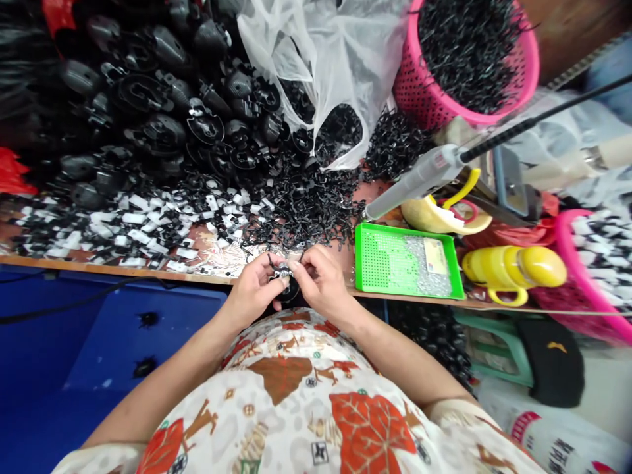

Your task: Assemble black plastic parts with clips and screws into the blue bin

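At the bench's front edge, my left hand (pixel 257 289) is closed around a round black plastic part (pixel 289 288) with small metal-looking bits on its upper side. My right hand (pixel 318 276) pinches at the part's upper right; whatever sits between its thumb and forefinger is too small to name. Just beyond my hands lie thin white sticks (pixel 224 257) and a heap of small black clips (pixel 306 204). White-and-black small pieces (pixel 143 224) spread to the left.
Large black housings (pixel 158 125) pile up at the back left, beside a clear plastic bag (pixel 336 52). On the right are a pink basket (pixel 405 99), a grey electric screwdriver (pixel 419 184), a green tray (pixel 360 263) and a yellow bottle (pixel 508 266). A blue bin (pixel 113 355) stands below left.
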Demonstrator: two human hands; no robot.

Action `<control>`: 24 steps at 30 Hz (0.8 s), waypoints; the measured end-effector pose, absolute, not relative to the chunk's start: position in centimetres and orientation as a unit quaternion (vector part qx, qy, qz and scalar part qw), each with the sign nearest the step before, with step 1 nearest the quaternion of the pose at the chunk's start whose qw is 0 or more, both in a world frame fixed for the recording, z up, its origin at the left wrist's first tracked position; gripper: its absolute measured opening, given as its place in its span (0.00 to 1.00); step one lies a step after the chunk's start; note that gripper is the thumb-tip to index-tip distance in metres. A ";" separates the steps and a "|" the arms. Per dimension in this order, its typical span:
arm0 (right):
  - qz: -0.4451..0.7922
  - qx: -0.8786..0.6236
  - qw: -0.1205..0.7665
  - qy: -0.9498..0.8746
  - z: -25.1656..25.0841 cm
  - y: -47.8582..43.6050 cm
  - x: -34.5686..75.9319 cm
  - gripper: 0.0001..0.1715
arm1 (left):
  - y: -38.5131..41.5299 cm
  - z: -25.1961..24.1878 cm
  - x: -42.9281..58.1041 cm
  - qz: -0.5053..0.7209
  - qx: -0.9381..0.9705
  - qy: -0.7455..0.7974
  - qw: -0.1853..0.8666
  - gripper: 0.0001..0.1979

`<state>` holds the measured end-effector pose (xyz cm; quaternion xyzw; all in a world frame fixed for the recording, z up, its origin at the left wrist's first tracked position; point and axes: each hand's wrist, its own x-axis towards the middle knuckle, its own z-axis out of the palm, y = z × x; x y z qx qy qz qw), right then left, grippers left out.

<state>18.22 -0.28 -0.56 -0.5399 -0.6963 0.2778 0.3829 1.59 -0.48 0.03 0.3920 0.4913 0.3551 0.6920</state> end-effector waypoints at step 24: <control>0.158 -0.555 0.117 -0.808 0.0 5.3 15.7 0.13 | -0.8 -0.6 -2.9 0.450 0.316 0.572 0.609 0.12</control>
